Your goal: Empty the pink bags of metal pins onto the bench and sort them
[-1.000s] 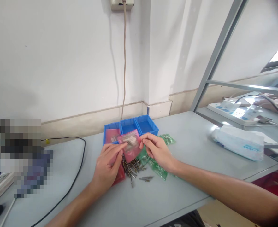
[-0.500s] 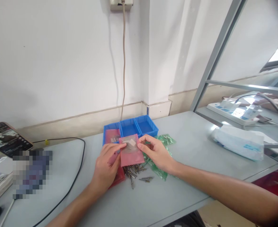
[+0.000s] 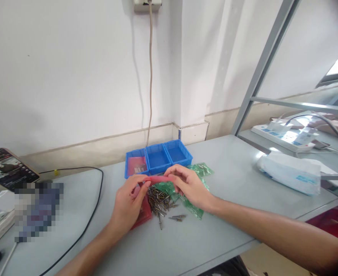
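Note:
Both my hands hold one small pink plastic bag [image 3: 156, 178] above the grey table, seen edge-on as a thin pink strip. My left hand [image 3: 128, 203] pinches its left end and my right hand [image 3: 187, 186] pinches its right end. Under the bag lies a heap of small metal pins [image 3: 160, 202]. More pink bags [image 3: 144, 211] lie beneath my left hand. Green bags [image 3: 196, 170] are spread under and behind my right hand.
A row of three blue bins [image 3: 158, 156] stands behind my hands; the left one holds a pink bag. A black cable [image 3: 91, 214] curves across the left of the table. A phone [image 3: 7, 169] stands at far left. A white packet [image 3: 290, 172] and power strip [image 3: 284, 137] lie right.
The pink bag has been tipped from facing me to lying flat and edge-on between my hands, uncovering the heap of pins beneath it. My hands stay in about the same place.

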`<state>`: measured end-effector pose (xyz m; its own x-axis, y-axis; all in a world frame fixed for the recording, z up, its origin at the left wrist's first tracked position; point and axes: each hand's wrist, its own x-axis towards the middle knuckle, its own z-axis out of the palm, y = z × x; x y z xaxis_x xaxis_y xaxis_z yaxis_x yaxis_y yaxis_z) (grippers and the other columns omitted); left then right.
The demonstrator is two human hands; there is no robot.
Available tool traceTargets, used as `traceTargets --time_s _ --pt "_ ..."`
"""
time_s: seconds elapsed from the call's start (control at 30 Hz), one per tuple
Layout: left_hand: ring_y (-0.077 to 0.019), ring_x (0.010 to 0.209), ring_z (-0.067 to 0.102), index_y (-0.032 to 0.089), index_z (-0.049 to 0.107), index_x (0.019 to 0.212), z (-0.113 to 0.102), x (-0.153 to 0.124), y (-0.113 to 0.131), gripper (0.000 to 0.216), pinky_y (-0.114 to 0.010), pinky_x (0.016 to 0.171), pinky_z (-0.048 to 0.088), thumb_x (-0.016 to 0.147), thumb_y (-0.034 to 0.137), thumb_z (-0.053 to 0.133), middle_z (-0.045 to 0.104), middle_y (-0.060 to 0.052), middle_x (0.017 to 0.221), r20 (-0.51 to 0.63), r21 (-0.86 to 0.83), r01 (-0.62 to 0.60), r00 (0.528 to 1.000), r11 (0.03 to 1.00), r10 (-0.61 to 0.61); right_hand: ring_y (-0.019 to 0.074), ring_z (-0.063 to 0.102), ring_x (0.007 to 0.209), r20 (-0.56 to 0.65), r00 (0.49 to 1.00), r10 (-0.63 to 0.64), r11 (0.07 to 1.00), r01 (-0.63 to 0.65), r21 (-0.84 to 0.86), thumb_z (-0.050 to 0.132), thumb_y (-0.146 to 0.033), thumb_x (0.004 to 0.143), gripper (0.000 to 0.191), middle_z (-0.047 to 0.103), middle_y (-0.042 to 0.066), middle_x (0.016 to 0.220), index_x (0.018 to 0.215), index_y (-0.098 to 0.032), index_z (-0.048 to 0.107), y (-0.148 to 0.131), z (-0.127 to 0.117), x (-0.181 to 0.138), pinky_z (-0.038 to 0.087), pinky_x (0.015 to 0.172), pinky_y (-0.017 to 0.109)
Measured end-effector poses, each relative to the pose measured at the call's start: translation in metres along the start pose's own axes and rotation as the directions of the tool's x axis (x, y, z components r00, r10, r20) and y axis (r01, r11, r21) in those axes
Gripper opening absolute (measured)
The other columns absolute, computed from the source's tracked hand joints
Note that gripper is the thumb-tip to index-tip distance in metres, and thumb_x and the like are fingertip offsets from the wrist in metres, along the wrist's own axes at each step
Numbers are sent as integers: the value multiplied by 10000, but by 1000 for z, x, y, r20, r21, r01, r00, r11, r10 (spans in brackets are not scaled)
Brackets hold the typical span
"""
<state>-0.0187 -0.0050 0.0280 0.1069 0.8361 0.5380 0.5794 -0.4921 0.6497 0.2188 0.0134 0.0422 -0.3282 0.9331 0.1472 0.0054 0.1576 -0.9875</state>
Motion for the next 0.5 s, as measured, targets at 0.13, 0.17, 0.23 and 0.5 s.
traceTargets --time_s 0.13,0.17,0.23,0.5 --pt "-173 785 669 243 694 1075 3 -2 -1 213 -300 752 539 1049 439 615 738 9 903 20 -46 177 984 983 -176 116 503 620 6 999 -31 997 32 -70 594 -349 1041 136 601 -21 837 1028 -235 666 2 -1 0 408 552 260" --pt "-178 808 681 250 668 1163 4 -2 -2 230 -303 764 544 1044 441 622 744 9 916 22 -89 197 980 976 -196 117 493 613 2 999 -39 995 39 -92 610 -363 1037 139 583 -26 811 1018 -235 661 3 -1 0 404 549 260" --pt "-181 810 689 265 561 1353 6 -2 -1 379 -308 772 551 1027 436 649 735 19 900 34 -190 220 975 957 -218 118 475 599 -12 998 -55 992 53 -115 636 -386 1028 159 550 -36 774 984 -233 639 6 0 0 395 540 261" --pt "-165 849 684 289 513 1446 7 -5 2 397 -292 796 571 1066 369 599 709 0 970 71 -229 145 989 963 -132 115 494 560 -6 1000 -22 1000 22 2 612 -428 1046 250 514 -63 717 911 -236 526 4 3 0 431 518 254"
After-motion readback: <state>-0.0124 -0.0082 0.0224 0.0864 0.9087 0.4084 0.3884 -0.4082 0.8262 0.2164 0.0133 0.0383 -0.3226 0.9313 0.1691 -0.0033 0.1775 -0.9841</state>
